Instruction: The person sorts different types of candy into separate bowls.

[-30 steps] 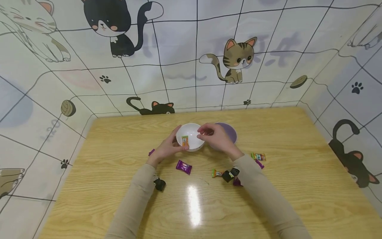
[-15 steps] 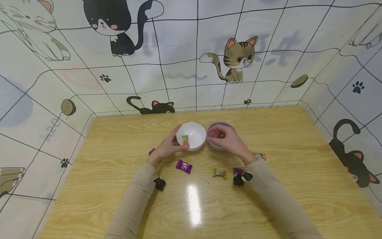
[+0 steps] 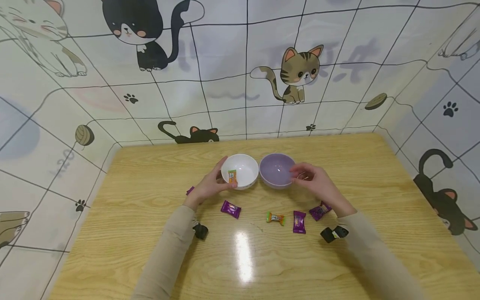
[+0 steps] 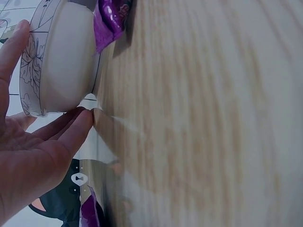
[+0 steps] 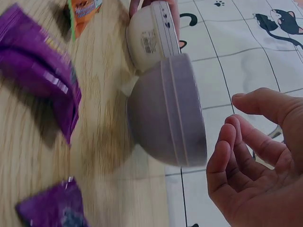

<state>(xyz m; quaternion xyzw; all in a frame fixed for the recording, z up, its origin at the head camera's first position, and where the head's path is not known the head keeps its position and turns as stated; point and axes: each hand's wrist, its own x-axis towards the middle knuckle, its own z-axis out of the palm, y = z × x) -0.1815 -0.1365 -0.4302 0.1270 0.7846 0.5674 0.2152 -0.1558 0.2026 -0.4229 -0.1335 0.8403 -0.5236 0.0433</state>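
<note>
My left hand (image 3: 211, 185) grips the white bowl (image 3: 247, 166) from its left, thumb at the near rim and fingers around the side. An orange-and-green wrapped candy (image 3: 232, 176) lies inside that bowl. Close on its right stands a purple bowl (image 3: 275, 170), with no candy visible inside. My right hand (image 3: 316, 182) hovers by the purple bowl's right rim, fingers loosely bent. In the right wrist view nothing shows between thumb and fingers. The left wrist view has the white bowl's patterned outer band (image 4: 33, 61) against my fingers.
Purple wrapped candies lie on the table: one near the left (image 3: 231, 209), one at centre right (image 3: 299, 221), another by the right wrist (image 3: 320, 211). An orange candy (image 3: 275, 218) lies between them. A purple wrapper (image 3: 190, 190) peeks out beside the left hand.
My right hand has moved from above the white bowl, across the purple bowl, to its right rim. Purple candies under the right arm came into view. The left hand stayed on the white bowl.
</note>
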